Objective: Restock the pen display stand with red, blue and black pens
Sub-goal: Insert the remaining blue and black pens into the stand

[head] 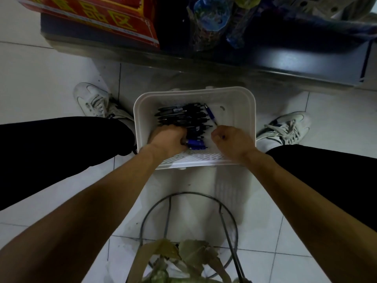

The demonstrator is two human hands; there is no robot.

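- where the white basket (252, 111) sits on the tiled floor (336, 111) between two white shoes (92, 101), both hands reach down into it.
- black pens (183, 116) lie side by side in a heap in the basket's left half.
- the left hand (169, 139) is curled tight round a few blue pens (195, 143) at the near left of the basket, just below the black heap; their ends stick out to the right of the fist.
- the right hand (232, 139) is in the near right part, fingers curled in, and seems to pinch the near end of a single blue pen (211, 115); the light is dim and the fingers hide the contact itself.
- that pen slants up and left from the hand, its far end just beside the black pens.
- a dark shelf base (285, 64) runs across the top, with a red sign (91, 15) on its left part.
- near the bottom edge stand a wire ring (189, 194) and some dry leaves (179, 256), apart from the basket.
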